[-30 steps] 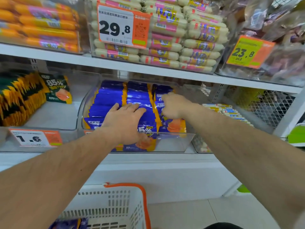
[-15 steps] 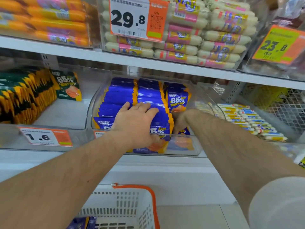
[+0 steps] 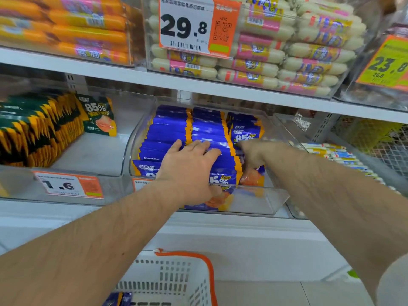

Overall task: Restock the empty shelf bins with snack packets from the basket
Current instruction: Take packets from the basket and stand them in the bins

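Right hand (image 3: 251,155) dropped lower | fingers perhaps gripping blue packets (image 3: 207,129)

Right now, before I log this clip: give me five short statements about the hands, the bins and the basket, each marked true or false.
1. The left hand rests with straight fingers on the blue packets in the middle bin. True.
2. The right hand is down in the basket. False: it is in the middle bin, at the right-hand row of blue packets.
3. The bin with the green packets is full across its width. False: its right part shows bare floor.
4. The white basket has an orange rim. True.
5. The price tag on the upper shelf reads 19.8. False: it reads 29.8.
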The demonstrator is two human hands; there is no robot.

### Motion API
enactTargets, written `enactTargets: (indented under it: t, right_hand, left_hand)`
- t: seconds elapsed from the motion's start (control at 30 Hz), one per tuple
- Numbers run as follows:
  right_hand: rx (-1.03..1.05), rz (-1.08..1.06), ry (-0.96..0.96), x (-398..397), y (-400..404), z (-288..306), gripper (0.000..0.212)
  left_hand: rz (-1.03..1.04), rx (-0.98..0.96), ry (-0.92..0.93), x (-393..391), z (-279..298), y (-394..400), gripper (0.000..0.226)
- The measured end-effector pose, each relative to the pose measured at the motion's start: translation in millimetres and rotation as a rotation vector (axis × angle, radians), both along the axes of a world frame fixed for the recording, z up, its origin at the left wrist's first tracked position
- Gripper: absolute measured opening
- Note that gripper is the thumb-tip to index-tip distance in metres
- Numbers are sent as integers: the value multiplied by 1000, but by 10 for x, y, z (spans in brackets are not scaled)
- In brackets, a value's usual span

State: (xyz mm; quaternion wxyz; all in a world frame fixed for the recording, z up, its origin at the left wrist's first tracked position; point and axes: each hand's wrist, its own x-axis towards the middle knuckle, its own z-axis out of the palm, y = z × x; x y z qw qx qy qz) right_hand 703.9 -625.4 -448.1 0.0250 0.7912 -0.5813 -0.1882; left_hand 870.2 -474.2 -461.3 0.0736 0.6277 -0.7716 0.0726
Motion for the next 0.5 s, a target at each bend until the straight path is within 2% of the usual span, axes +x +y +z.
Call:
enactTargets:
  t: [0.17, 0.27, 0.37, 0.5]
  right_hand:
    - [-319, 107, -187, -148, -154, 116, 67]
    - [-420, 157, -103, -135, -233, 5, 62]
    - [-502, 180, -22, -124, -277, -8, 67]
    - [-552, 188, -22, -109, -281, 100, 75]
  left_hand:
    - [-2, -1, -2, 1, -3, 2, 86]
    - [1, -7, -3, -7, -1, 9, 85]
    - [-4, -3, -5, -5, 0, 3, 86]
    - [-5, -2, -6, 2, -11, -8, 86]
